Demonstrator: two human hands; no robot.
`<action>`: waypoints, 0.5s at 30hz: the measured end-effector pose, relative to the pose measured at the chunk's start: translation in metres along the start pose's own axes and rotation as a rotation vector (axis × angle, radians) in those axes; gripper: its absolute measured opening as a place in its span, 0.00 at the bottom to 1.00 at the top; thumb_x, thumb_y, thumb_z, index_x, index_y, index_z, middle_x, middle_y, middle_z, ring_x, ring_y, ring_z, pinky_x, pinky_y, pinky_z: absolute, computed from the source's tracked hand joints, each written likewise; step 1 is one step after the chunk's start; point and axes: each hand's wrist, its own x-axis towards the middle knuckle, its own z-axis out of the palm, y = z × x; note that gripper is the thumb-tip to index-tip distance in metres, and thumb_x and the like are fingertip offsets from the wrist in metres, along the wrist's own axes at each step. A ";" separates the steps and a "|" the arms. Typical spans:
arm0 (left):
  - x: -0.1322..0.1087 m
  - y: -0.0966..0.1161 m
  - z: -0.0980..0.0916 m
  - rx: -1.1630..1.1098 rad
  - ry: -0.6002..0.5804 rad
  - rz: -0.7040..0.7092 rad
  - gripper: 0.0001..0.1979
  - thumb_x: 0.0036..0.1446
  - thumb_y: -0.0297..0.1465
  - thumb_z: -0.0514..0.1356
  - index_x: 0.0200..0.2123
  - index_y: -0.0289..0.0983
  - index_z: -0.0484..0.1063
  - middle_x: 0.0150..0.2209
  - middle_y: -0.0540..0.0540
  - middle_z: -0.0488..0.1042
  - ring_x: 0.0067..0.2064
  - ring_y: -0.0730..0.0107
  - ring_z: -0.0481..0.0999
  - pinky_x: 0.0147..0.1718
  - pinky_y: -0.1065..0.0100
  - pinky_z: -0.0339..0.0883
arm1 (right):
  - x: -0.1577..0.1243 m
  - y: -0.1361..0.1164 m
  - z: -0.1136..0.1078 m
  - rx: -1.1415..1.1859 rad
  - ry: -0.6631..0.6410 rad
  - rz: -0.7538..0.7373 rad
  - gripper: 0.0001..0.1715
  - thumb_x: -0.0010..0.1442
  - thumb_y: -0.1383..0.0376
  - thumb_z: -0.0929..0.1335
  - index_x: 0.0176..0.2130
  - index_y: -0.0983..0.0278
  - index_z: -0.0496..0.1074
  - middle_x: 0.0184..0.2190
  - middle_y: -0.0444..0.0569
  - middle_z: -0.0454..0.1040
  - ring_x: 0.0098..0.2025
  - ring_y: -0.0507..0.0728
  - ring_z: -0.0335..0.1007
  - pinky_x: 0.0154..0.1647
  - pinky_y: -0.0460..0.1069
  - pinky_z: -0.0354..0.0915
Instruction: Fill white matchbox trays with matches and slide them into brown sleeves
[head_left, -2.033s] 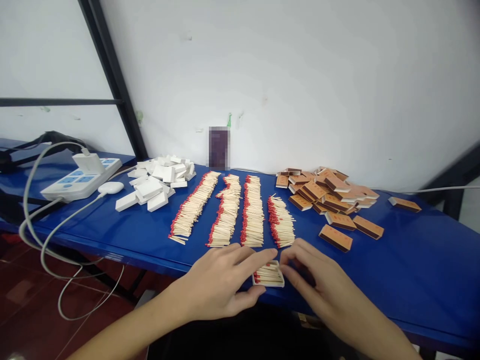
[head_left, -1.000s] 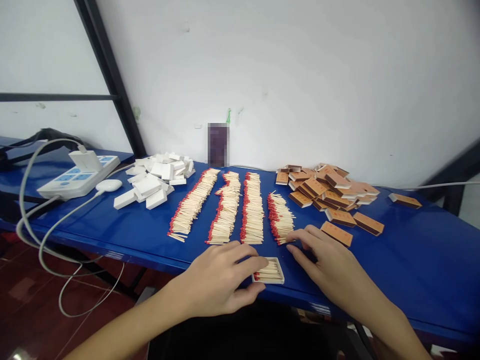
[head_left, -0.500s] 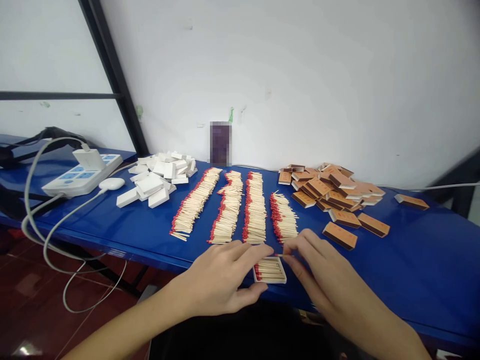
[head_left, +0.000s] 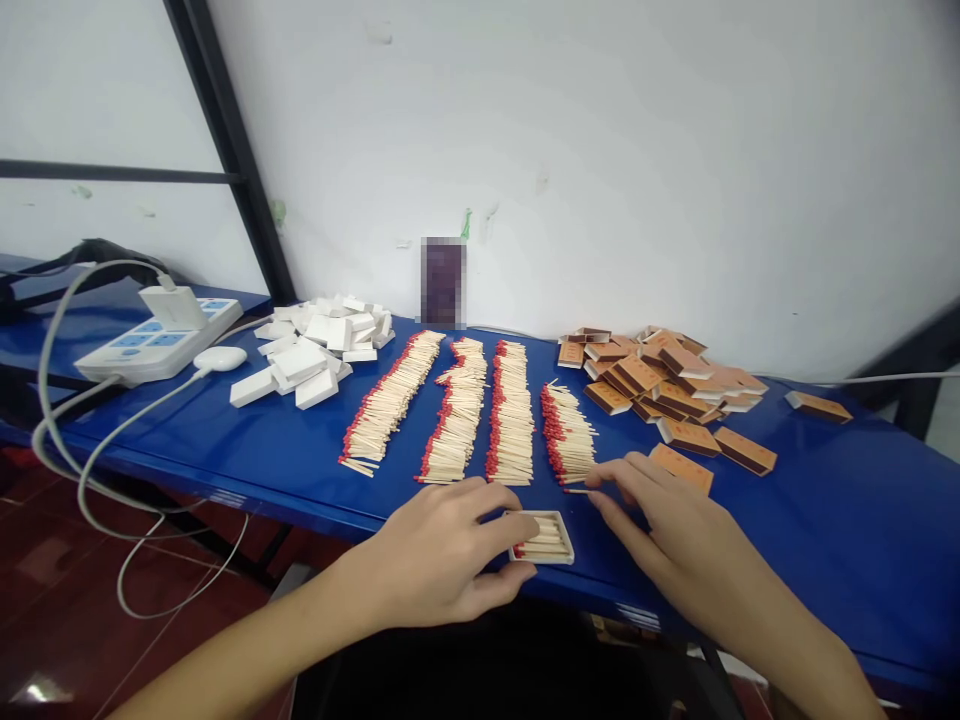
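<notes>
Blue tabletop point(head_left: 840, 500) meets a white wall point(head_left: 637, 170). Right hand point(head_left: 660, 515) pinches one match point(head_left: 575, 491) by its bare end; left hand point(head_left: 442, 555) grips the matchbox tray point(head_left: 571, 548), matches point(head_left: 546, 547) inside, near the front edge point(head_left: 607, 590). Four match rows point(head_left: 511, 420) lie beyond, blue showing between them. Orange matchbox sleeves point(head_left: 636, 374) bear red print point(head_left: 688, 433) too small to read.

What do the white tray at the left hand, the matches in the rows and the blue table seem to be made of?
White tray: probably thin card, matte; its walls look thin and hardly shine.
Matches: likely bare wood, dull; pale tan sticks with red tips.
Blue table: perhaps painted metal or coated board, glossy; smooth, with soft reflections.
</notes>
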 end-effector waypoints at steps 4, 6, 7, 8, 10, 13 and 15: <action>0.000 0.001 -0.001 0.001 0.012 0.010 0.10 0.68 0.34 0.57 0.48 0.37 0.73 0.45 0.44 0.77 0.41 0.62 0.79 0.39 0.63 0.74 | 0.001 0.011 0.007 -0.040 -0.031 0.019 0.16 0.72 0.57 0.58 0.40 0.59 0.70 0.36 0.48 0.73 0.32 0.58 0.70 0.32 0.52 0.62; 0.000 0.001 0.000 0.008 0.012 0.007 0.11 0.68 0.34 0.57 0.49 0.37 0.73 0.45 0.44 0.77 0.41 0.62 0.79 0.40 0.63 0.74 | 0.002 0.010 0.008 -0.034 -0.029 0.004 0.15 0.73 0.58 0.58 0.39 0.59 0.69 0.35 0.48 0.73 0.31 0.57 0.69 0.32 0.52 0.62; 0.000 0.001 0.000 0.012 0.014 0.006 0.11 0.68 0.34 0.57 0.50 0.37 0.73 0.45 0.44 0.77 0.41 0.62 0.79 0.40 0.63 0.74 | 0.002 0.008 0.008 -0.030 -0.024 -0.006 0.15 0.73 0.59 0.58 0.38 0.59 0.69 0.35 0.47 0.73 0.31 0.57 0.69 0.32 0.52 0.62; 0.000 0.001 0.001 0.017 0.019 0.005 0.11 0.68 0.34 0.57 0.50 0.37 0.73 0.45 0.44 0.77 0.41 0.62 0.79 0.40 0.63 0.74 | 0.002 0.006 0.007 -0.023 -0.019 -0.016 0.15 0.73 0.60 0.58 0.38 0.59 0.68 0.35 0.47 0.72 0.31 0.56 0.68 0.32 0.51 0.62; 0.000 0.000 0.001 0.028 0.028 0.007 0.12 0.67 0.34 0.58 0.50 0.37 0.73 0.44 0.44 0.77 0.41 0.61 0.79 0.39 0.63 0.74 | 0.002 -0.001 0.004 0.010 -0.016 -0.030 0.14 0.73 0.60 0.57 0.38 0.59 0.67 0.34 0.47 0.72 0.30 0.56 0.67 0.32 0.51 0.62; 0.000 0.000 0.002 0.044 0.026 0.011 0.14 0.67 0.35 0.58 0.53 0.36 0.71 0.45 0.43 0.77 0.42 0.60 0.79 0.39 0.61 0.75 | -0.003 -0.014 -0.003 0.118 -0.062 -0.058 0.12 0.74 0.61 0.57 0.39 0.58 0.65 0.35 0.46 0.71 0.32 0.56 0.68 0.33 0.51 0.63; -0.001 0.001 0.002 0.049 0.030 0.006 0.18 0.67 0.35 0.59 0.57 0.36 0.68 0.46 0.43 0.77 0.43 0.58 0.79 0.40 0.60 0.75 | -0.007 -0.024 -0.006 0.181 -0.114 -0.116 0.10 0.74 0.63 0.57 0.41 0.58 0.65 0.37 0.47 0.71 0.35 0.56 0.69 0.37 0.51 0.65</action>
